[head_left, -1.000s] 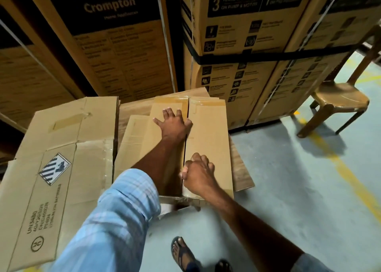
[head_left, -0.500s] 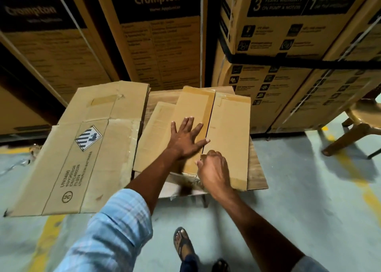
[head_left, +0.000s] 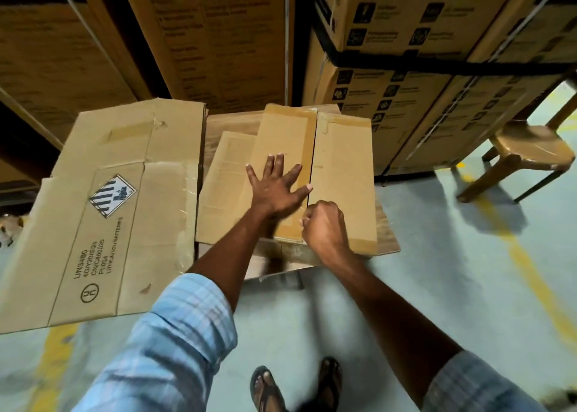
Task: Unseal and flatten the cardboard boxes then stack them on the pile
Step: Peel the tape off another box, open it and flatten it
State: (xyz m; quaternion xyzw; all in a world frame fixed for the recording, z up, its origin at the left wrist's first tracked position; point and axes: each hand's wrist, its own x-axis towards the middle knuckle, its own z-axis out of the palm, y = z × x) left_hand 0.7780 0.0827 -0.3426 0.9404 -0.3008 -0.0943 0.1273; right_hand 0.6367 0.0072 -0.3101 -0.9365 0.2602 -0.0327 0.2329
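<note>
Left hand (head_left: 274, 186) now splayed flat on the cardboard box (head_left: 340, 174) atop the pile (head_left: 387, 240), slid back from its far end — right hand (head_left: 324, 227) fisted at the near seam, contents unclear; flaps down, flattening nearly done.

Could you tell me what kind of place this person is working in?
Most likely a warehouse or stockroom. Tall printed cartons are stacked and strapped along the back, the concrete floor carries yellow painted lines, and flattened cardboard boxes are piled in front.
</note>
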